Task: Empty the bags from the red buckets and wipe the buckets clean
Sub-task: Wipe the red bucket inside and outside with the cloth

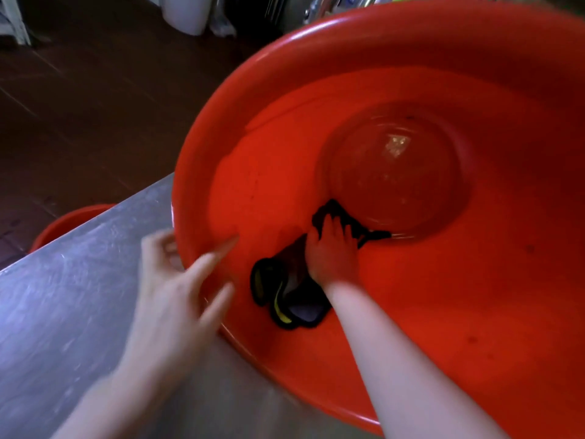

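Observation:
A big red bucket (411, 58) lies tilted on a steel table, its mouth turned toward me. Inside it my right hand (332, 251) presses a dark cloth (291, 296) with a yellow edge against the lower wall, fingers spread near the round bottom (395, 172). My left hand (177, 280) is blurred at the bucket's near rim, fingers straight and spread, the fingertips reaching over the rim; the thumb lies outside it. No bag shows in the bucket.
The steel table (63, 312) runs from lower left under the bucket. A second red bucket (63, 223) peeks out beyond the table's far edge on the dark floor (95, 106). White containers (186, 14) stand at the back.

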